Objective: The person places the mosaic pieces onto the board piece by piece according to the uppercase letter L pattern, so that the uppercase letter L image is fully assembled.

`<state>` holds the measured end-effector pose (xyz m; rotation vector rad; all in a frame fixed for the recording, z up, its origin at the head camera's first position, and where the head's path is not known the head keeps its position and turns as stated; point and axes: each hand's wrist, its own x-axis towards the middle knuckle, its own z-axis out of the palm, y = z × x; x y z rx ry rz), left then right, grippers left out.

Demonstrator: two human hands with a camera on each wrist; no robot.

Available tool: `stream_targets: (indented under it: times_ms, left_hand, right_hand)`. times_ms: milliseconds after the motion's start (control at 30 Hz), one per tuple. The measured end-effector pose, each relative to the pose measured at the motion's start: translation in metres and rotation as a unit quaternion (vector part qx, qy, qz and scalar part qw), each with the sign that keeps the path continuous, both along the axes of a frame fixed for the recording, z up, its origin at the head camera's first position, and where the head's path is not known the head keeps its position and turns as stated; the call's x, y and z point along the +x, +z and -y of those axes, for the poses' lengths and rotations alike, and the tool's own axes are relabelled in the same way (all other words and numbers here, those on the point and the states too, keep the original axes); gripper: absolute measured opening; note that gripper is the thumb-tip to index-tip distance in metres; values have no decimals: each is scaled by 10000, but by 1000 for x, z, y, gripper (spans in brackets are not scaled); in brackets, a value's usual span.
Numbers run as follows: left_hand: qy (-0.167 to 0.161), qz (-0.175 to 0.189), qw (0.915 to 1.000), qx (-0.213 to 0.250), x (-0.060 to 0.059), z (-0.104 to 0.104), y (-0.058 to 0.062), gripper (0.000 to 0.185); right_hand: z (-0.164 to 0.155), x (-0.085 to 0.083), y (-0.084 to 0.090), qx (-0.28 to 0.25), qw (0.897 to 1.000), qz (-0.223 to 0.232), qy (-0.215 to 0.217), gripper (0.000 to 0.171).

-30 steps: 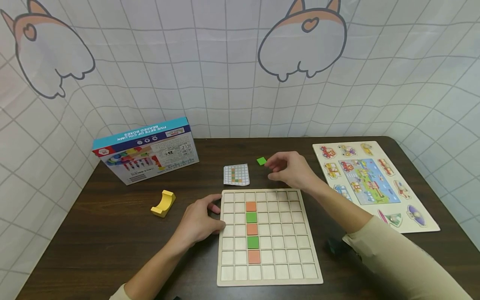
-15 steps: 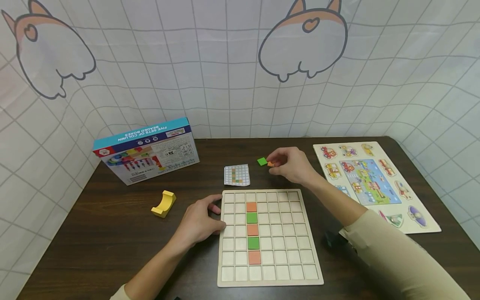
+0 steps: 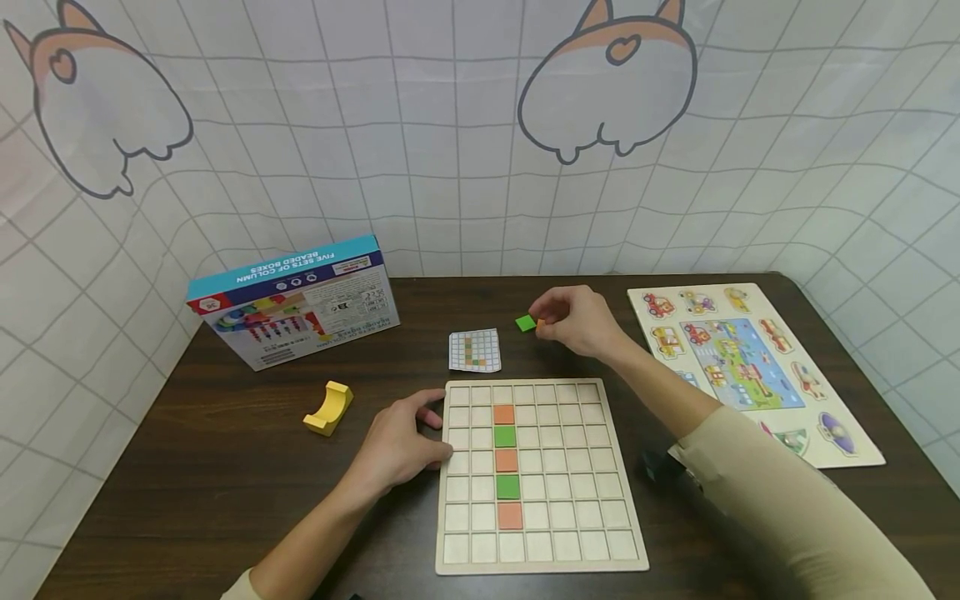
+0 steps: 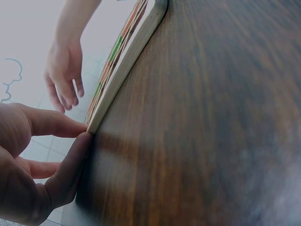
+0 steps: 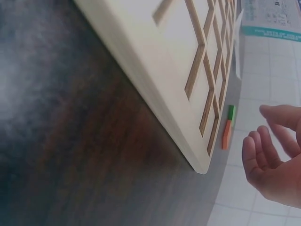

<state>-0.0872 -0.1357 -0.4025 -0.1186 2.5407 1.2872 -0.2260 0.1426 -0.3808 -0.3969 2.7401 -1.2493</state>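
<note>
The left edge of the wooden grid board (image 3: 572, 437) is touched by the left hand (image 3: 397, 440), its thumb and index finger spread apart. In the board's third column from the left, alternating orange and green tiles (image 3: 506, 460) are seated. Beyond the board, a loose orange tile (image 5: 226, 136) is seen on the surface (image 3: 240, 467) beside a loose green tile (image 3: 526, 323); just by it the right hand (image 3: 581, 323) is held, thumb and fingers apart.

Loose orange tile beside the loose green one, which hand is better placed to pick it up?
Probably the right hand: it's next to the loose orange tile, while the left hand, farther off, touches the wooden grid board.
</note>
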Motion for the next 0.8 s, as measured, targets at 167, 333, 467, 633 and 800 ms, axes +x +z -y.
stream_targets:
  times_ms: [167, 333, 467, 633, 800]
  left_hand:
    - [12, 13, 10000, -5, 0, 0, 1, 76]
    - [18, 12, 10000, 6, 0, 0, 0, 76]
    - [18, 1, 10000, -6, 0, 1, 0, 76]
    - [23, -14, 10000, -10, 0, 1, 1, 76]
    - [16, -25, 10000, 1, 0, 1, 0, 76]
  right_hand:
    - [2, -7, -2, 33, 10000, 12, 20, 25]
    - [3, -14, -5, 122, 9999, 24, 12, 25]
    - [3, -21, -9, 202, 9998, 25, -4, 25]
    - [6, -28, -14, 210, 9996, 120, 108, 27]
    - [8, -32, -14, 273, 9988, 259, 297, 29]
